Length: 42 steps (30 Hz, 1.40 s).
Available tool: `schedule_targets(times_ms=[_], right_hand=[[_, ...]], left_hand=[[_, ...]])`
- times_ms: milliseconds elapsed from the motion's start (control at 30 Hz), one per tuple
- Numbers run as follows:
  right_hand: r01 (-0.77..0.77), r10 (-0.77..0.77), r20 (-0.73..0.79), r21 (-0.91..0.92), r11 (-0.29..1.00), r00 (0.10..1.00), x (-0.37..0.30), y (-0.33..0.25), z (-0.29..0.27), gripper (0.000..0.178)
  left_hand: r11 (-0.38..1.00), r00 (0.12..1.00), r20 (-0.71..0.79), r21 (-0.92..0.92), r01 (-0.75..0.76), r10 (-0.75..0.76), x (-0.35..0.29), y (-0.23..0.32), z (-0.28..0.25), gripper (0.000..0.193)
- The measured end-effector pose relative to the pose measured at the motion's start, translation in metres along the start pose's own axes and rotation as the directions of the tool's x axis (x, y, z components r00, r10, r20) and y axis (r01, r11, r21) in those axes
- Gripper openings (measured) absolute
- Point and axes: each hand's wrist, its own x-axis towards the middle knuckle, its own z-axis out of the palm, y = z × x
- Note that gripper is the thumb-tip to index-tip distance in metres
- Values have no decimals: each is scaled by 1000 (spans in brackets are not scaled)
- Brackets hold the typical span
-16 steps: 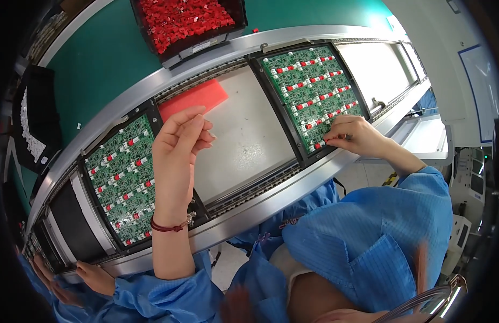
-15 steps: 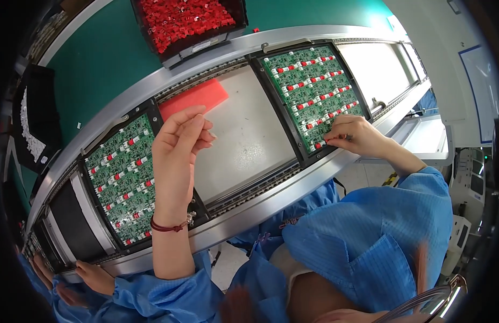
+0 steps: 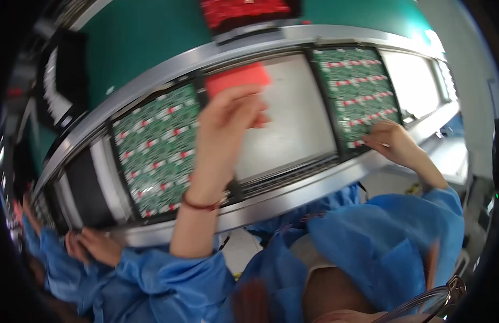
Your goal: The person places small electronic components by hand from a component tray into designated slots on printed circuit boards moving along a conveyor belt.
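Note:
My left hand (image 3: 228,121) is raised over the line, its wrist in a dark red bracelet. The fingers are curled in against the thumb; blur hides whatever they may hold. Behind them lies a flat pinkish-red block (image 3: 239,75) on the pale plate. My right hand (image 3: 394,141) is at the lower right corner of the right-hand green circuit board panel (image 3: 357,91). Its thumb and forefinger are pinched together beside a small red-and-white part at the panel's near edge. What is between those fingertips cannot be made out. Rows of similar red and white parts cover the panel.
Another framed circuit board panel (image 3: 152,145) lies left of my left forearm. A black bin of small red parts (image 3: 244,13) stands beyond the metal rail (image 3: 169,67). At far left is a black bin with white parts (image 3: 55,91). Another person's hands (image 3: 96,245) rest by the near rail.
The whole view has shifted, so the line and both hands appear farther right, and the picture is blurred. Both hands keep nearly the same places over the line and the same closed poses.

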Motion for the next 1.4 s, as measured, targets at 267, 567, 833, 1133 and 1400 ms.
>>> schedule_targets(times_ms=[267,567,833,1133,1400], right_hand=[[-84,75,-224,-31,996,972,22,-22,-19,20],[376,-320,-203,383,844,925,89,-102,55,11],[273,-210,-307,178,946,928,116,-67,13,5],[223,-428,-651,-377,899,627,255,-36,-24,37],[-29,-39,-364,-180,983,931,317,-28,-36,28]], left_hand=[[991,996,83,-133,-5,16,12,-15,5,20],[834,775,-343,376,-404,530,9,60,-117,18],[217,757,9,956,-199,653,8,44,-124,12],[292,886,47,935,-202,461,15,33,-141,12],[232,929,108,952,-199,353,11,31,-142,22]])
